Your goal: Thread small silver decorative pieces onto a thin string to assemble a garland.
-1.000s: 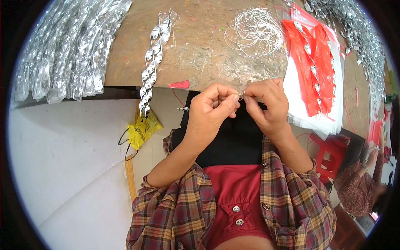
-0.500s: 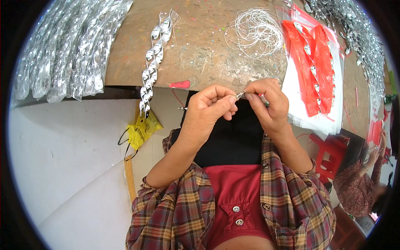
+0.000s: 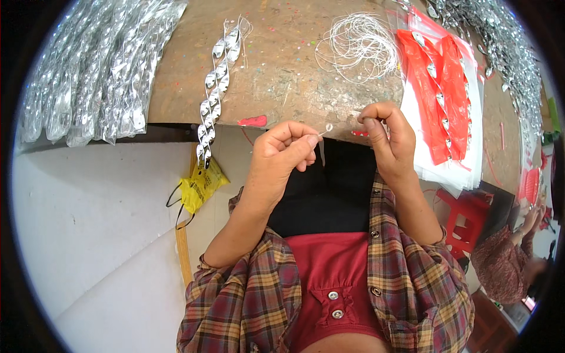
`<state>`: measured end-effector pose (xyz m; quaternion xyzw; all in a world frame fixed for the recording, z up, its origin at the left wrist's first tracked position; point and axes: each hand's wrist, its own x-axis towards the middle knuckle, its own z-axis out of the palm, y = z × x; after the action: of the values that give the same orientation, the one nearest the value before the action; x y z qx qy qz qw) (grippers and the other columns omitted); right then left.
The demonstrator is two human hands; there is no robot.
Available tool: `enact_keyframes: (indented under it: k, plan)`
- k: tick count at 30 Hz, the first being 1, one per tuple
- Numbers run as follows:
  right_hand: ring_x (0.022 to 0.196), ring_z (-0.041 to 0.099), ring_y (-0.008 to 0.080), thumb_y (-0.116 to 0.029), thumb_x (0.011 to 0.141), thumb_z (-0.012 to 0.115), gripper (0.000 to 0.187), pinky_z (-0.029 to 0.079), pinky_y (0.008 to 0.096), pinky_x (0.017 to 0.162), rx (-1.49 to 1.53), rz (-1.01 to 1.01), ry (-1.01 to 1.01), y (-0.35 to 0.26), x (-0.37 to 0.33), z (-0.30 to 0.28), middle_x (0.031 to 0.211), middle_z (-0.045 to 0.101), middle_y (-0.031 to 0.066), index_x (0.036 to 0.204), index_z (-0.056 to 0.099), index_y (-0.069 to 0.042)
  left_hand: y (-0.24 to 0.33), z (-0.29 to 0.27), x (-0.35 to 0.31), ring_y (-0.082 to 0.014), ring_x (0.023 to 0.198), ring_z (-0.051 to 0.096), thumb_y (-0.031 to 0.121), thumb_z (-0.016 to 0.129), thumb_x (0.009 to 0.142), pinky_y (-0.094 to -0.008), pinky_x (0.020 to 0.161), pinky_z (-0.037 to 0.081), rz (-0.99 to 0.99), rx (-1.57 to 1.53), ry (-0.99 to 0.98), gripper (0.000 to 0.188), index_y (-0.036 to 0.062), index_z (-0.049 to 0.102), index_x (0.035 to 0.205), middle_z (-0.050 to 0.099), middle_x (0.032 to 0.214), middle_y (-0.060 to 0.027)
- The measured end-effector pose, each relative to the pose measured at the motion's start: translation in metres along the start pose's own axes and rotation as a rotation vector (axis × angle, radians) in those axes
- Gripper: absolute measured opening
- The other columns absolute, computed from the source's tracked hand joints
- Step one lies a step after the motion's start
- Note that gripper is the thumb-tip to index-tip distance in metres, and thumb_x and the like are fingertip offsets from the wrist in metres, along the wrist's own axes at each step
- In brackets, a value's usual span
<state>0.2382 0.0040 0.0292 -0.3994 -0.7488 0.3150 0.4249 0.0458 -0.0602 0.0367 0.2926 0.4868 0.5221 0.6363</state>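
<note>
My left hand (image 3: 283, 150) pinches a thin white string (image 3: 322, 134) between thumb and forefinger. A small loop (image 3: 329, 127) in that string sticks up past the fingertips, over the table's near edge. My right hand (image 3: 389, 136) is a short way to the right, thumb and forefinger pressed together; whether anything is between them is too small to tell. Beyond my hands on the table lies a loose tangle of white string (image 3: 364, 50). Two silver twisted spiral strips (image 3: 212, 97) lie to the left, their lower ends hanging over the edge.
Bagged silver spirals (image 3: 100, 70) are piled at the left. On the right, red plastic strips (image 3: 432, 94) with silver spirals lie on clear bags (image 3: 412, 135). Loose silver spirals (image 3: 494, 41) fill the far right. Below are a yellow bag (image 3: 201, 185) and a red stool (image 3: 462, 223). Another person (image 3: 503, 265) sits at right.
My hands have moved apart; the right went rightward off the string and the left shifted slightly left. The loop now stands free above my left fingertips.
</note>
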Motion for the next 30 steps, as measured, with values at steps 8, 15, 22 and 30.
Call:
enact_keyframes:
  k: [8,15,22,30]
  plan:
    - [0.074,0.050,0.0075,-0.006,0.090,0.052,0.015,0.041,0.0201,0.068,0.427,0.307,-0.105,-0.009,-0.004,-0.001,0.087,0.055,0.0029,0.103,0.055,0.000,0.003,0.001,-0.001,-0.0039,0.057,0.049,0.007,0.059,0.084,-0.0152,0.052,0.038,0.008,0.010,0.018,0.010,-0.0005,0.060,0.090,0.058,0.068,-0.0018]
    - [0.075,0.050,0.0062,-0.010,0.087,0.057,0.034,0.042,0.0200,0.069,0.753,0.499,-0.325,-0.016,0.000,0.003,0.090,0.054,0.0017,0.119,0.051,0.000,0.004,0.004,-0.003,-0.0035,0.059,0.049,0.008,0.060,0.084,-0.0153,0.053,0.036,0.002,0.035,-0.021,0.010,0.0001,0.061,0.090,0.059,0.073,-0.0013]
    - [0.079,0.050,0.0065,-0.002,0.082,0.061,0.033,0.042,0.0197,0.071,0.427,0.274,-0.185,-0.020,0.000,0.001,0.099,0.051,0.0024,0.114,0.054,-0.001,0.002,0.008,-0.004,-0.0032,0.060,0.050,0.009,0.060,0.084,-0.0155,0.052,0.036,0.033,0.083,0.000,0.010,0.0005,0.062,0.090,0.059,0.072,-0.0008]
    - [0.072,0.058,0.0211,0.001,0.069,0.069,0.020,0.043,0.0294,0.067,-0.302,-0.274,-0.224,-0.036,0.014,-0.003,0.079,0.061,0.0065,0.088,0.065,-0.005,-0.011,0.014,-0.005,-0.0017,0.062,0.049,0.004,0.061,0.083,-0.0164,0.058,0.040,0.325,0.481,0.076,0.008,-0.0023,0.061,0.089,0.058,0.071,0.0010]
